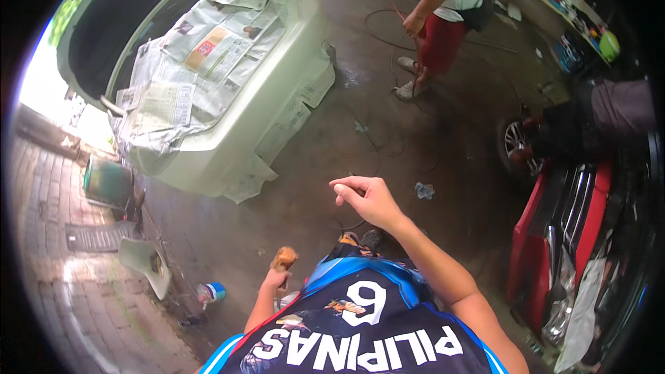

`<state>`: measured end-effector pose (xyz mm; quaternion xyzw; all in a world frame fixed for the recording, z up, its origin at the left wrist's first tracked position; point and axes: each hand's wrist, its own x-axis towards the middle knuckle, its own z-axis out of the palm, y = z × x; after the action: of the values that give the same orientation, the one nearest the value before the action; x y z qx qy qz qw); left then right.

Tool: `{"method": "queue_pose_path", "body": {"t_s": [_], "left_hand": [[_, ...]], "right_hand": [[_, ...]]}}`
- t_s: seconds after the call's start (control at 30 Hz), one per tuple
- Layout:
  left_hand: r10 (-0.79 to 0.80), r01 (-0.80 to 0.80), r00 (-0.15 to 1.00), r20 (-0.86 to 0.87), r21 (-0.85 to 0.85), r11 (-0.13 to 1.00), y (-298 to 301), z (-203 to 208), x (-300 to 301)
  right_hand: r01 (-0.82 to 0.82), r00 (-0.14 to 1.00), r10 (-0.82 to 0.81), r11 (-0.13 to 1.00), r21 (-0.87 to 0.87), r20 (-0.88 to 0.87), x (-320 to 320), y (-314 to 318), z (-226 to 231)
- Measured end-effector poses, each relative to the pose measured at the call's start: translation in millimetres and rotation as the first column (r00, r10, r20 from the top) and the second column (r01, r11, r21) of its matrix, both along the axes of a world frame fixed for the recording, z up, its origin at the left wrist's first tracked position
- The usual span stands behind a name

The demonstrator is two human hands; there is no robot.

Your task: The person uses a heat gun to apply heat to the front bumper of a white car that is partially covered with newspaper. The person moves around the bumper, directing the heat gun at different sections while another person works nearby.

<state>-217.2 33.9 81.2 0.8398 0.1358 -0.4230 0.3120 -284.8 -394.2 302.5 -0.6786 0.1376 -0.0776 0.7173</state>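
Low in front of my body, my left hand point(276, 280) is closed around the bottom of a brown, rounded lump point(285, 257). The lump looks like food, but its exact kind is unclear. My right hand point(370, 201) is raised over the dark floor with bent fingers, thumb and forefinger close together. Nothing shows between those fingers. Ahead on the left is a pale car body point(228, 131), apart from both hands. Newspaper sheets point(222, 48) cover its glass, and more paper point(287, 121) hangs along its lower edge.
A person point(443, 21) stands far ahead near a hose point(374, 24). On the right, another person's dark-clothed legs point(568, 121) are beside a wheel point(516, 140) and a red car part point(530, 249). A pale chair point(145, 263) and a blue-labelled container point(211, 292) are at left.
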Motion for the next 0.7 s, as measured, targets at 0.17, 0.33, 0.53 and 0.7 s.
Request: {"method": "queue_pose_path", "body": {"t_s": [0.17, 0.33, 0.53, 0.7], "left_hand": [[0.459, -0.466, 0.877, 0.143, 0.013, 0.885, 7, -10, -122], [0.624, -0.624, 0.781, 0.001, 0.000, 0.781, -41, -5, -240], [0.633, -0.635, 0.745, -0.210, 0.069, 0.769, -71, -19, -335], [0.617, -0.611, 0.768, -0.171, 0.091, 0.786, -88, -47, -383]], "right_hand": [[-0.149, 0.988, 0.152, 0.985, -0.090, 0.029, -4, -40, -30], [-0.217, 0.976, 0.215, 0.963, -0.158, -0.032, -17, -91, -64], [-0.297, 0.955, 0.293, 0.939, -0.173, -0.049, -29, -106, -100], [-0.392, 0.920, 0.387, 0.900, -0.190, -0.068, -43, -109, -105]]}}
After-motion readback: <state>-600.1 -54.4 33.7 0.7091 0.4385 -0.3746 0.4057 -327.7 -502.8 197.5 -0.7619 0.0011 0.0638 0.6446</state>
